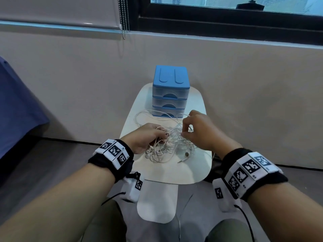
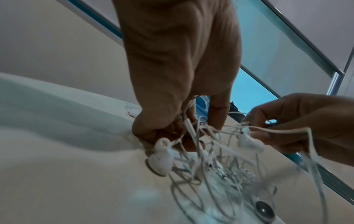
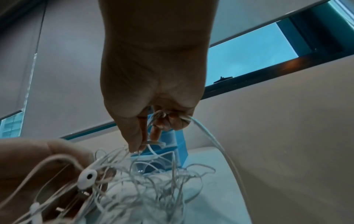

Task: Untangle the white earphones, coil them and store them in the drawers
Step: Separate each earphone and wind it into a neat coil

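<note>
White earphones (image 1: 167, 145) are sitting bunched on the counter (image 1: 183, 172); left hand (image 1: 148, 138) fingers are gripping the knot w/ right hand (image 1: 197, 130) fingers pinching one strand, prob. to free it.

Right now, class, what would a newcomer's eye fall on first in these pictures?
A snarl of white earphones on the small white table, with the left hand and right hand both pinching its cords. Behind it stand blue drawers, all shut.
</note>
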Tool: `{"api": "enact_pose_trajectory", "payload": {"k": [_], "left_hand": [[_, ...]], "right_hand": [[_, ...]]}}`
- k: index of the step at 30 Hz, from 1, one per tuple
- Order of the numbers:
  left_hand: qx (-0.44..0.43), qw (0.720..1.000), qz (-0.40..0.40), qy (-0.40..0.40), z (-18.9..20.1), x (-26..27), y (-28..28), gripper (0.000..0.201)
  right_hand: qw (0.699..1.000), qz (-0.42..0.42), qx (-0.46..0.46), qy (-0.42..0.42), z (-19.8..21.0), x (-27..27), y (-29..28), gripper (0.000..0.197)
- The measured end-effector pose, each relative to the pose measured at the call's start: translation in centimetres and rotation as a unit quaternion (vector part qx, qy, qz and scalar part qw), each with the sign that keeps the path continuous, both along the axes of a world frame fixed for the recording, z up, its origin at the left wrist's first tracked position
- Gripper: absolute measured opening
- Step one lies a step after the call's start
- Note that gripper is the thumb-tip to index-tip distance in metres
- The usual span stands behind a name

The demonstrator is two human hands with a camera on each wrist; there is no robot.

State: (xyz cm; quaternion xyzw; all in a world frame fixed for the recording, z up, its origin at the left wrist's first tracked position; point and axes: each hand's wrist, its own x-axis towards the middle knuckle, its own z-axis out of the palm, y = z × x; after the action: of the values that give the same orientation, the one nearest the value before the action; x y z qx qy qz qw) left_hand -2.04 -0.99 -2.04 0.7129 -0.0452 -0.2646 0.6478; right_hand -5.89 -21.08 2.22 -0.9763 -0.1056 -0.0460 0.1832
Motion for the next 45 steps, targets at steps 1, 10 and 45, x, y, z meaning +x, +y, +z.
{"api": "enact_pose_trajectory", "payload": {"k": [1, 10, 45], "left_hand": [[0.011, 1.000, 0.001, -0.003, -0.1, 0.1, -0.1, 0.019], [0.033, 0.999, -0.023, -0.017, -0.1, -0.2, -0.5, 0.024], [0.165, 0.972, -0.120, -0.116, 3.4, 0.6, 0.0, 0.044]], "right_hand": [[1.000, 0.004, -0.006, 0.005, 0.6, -0.1, -0.3, 0.014], [0.999, -0.020, 0.042, 0.004, 6.7, -0.1, -0.2, 0.015], [0.946, -0.022, 0.301, -0.118, 11.9, 0.9, 1.8, 0.020]]}}
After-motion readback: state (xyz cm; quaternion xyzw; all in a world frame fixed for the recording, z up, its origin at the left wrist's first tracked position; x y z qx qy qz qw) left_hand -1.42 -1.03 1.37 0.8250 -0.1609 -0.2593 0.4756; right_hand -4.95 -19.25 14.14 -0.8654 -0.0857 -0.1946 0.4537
